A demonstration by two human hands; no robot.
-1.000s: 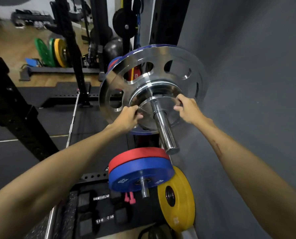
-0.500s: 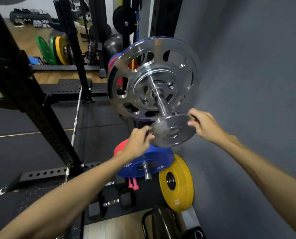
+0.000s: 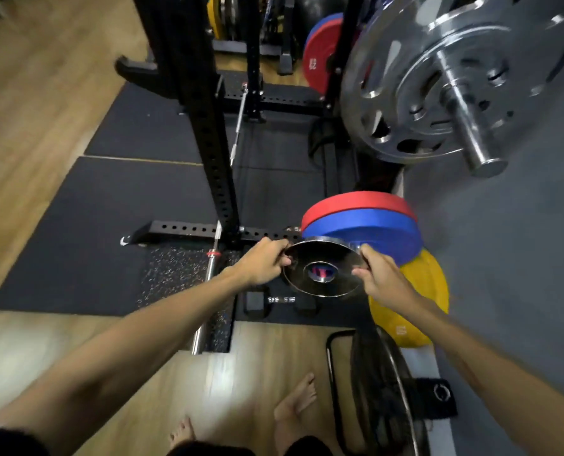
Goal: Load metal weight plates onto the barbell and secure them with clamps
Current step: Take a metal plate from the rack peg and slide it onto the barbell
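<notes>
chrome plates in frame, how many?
2. One small chrome plate held between the left hand and right hand; one large chrome plate on the barbell sleeve, top right. More may sit hidden behind it.

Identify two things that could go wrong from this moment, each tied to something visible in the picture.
1. The small chrome plate is held only by its rim between the left hand and right hand, above bare feet; a slip could drop it onto them.
2. The barbell sleeve shows no clamp, so the large chrome plate might slide.
</notes>
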